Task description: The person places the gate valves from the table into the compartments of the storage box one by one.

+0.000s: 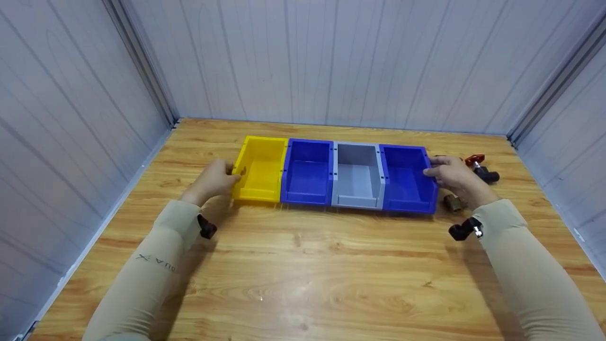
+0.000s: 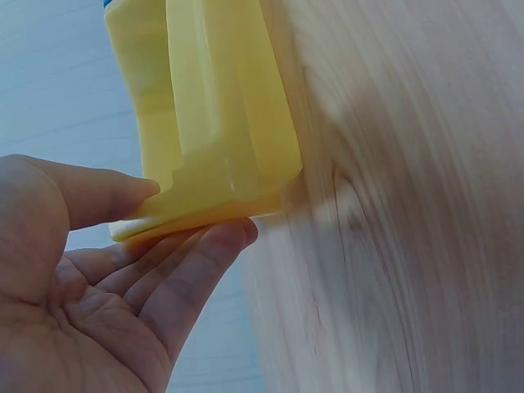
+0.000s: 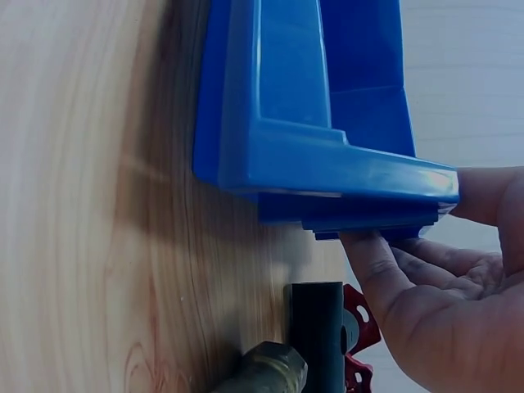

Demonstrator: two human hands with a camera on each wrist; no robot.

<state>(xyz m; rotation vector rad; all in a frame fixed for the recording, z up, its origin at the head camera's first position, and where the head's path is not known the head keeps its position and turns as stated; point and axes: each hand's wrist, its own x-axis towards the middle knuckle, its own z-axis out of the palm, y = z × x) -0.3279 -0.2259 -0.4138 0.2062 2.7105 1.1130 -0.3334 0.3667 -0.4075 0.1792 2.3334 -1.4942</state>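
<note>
Four-sided open bins stand joined side by side in a row: a yellow bin (image 1: 260,170) at the left end, a blue bin (image 1: 307,175), a grey bin (image 1: 358,177) and another blue bin (image 1: 408,177) at the right end. With thumb inside and fingers outside, my left hand (image 1: 213,180) pinches the yellow bin's outer wall, as the left wrist view also shows. At the other end, my right hand (image 1: 457,175) grips the right blue bin's side wall, its thumb over the rim. No contents show in the bins.
Right of the row, near my right hand, lie a brass fitting (image 1: 453,203) and a dark valve (image 1: 486,174) with a red handle (image 1: 475,159). Pale panel walls (image 1: 307,61) bound the wooden table (image 1: 303,265) at the back and both sides.
</note>
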